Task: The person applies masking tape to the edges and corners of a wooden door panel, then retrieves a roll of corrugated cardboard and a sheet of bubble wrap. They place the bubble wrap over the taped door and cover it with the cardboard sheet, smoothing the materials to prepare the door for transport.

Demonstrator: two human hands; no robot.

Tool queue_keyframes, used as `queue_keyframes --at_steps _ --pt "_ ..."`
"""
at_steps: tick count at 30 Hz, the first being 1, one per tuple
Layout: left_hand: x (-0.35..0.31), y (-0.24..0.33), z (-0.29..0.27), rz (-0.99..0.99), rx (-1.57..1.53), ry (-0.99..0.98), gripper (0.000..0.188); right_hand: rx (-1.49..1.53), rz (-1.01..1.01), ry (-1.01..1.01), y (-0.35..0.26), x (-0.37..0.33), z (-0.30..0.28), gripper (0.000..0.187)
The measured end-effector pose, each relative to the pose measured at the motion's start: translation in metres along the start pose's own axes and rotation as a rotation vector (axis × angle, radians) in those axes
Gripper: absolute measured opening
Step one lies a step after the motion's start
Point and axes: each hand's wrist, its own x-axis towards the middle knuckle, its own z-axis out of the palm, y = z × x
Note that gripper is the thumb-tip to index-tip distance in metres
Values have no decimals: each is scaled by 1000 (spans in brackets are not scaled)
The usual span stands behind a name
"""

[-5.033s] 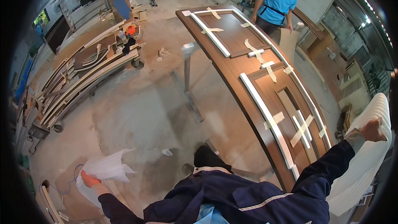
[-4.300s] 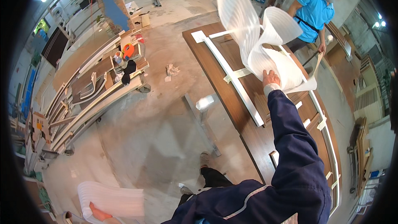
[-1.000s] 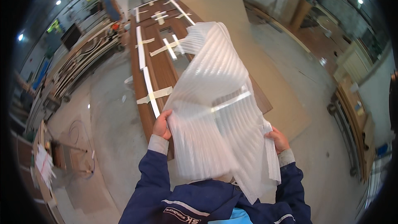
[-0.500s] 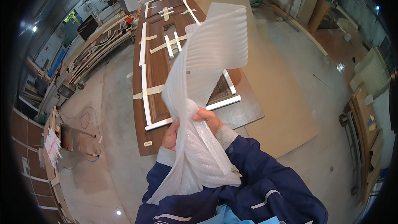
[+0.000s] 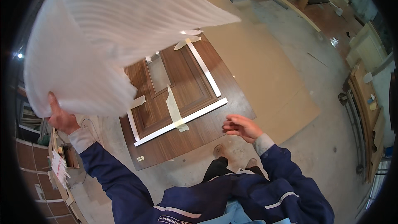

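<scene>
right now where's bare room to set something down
Bare: the brown panel, along its near margin between the near white strip and its edge, save a tape end and small label; also the tan sheet to its right. Crowded: farther in, among strips and tape, partly hidden by the white foam sheet.

The person wears a dark navy, long-sleeved cloth jacket [image 5: 199, 199] with pale grey cuffs [image 5: 81, 139]. A narrow white strip [image 5: 282, 200] crosses each side of the chest, and a white-outlined dark badge [image 5: 170, 220] sits below the left one. Light blue cloth [image 5: 236, 215] shows at the front, above black trousers [image 5: 215, 170] and brownish, rounded shoes [image 5: 219, 151]. Left hand [image 5: 62, 118] and right hand [image 5: 243, 128] are bare.
</scene>
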Motion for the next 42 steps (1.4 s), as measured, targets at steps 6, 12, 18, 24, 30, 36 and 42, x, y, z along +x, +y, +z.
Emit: queue_keyframes --at_steps 6,12,18,24,30,36,42 --pt "-119 -69 84 -351 970 -759 52 123 1 60 12 -32 -63 34" --pt "-182 -142 72 -723 1133 -747 51 148 32 144 25 -81 -114 32" --pt "-160 -169 57 -714 1240 -1292 42 154 -95 238 10 -75 -122 41" --pt "-162 -151 63 -1303 334 -813 48 -38 -474 274 -57 62 -51 60" --pt "-196 -127 46 -1290 280 -904 51 2 -471 344 -140 278 89 74" --pt "-218 -139 62 -1191 189 -729 44 -962 -529 260 -160 357 230 84" --pt "-198 -223 80 -968 465 -499 50 -883 -1004 412 -151 278 174 86"
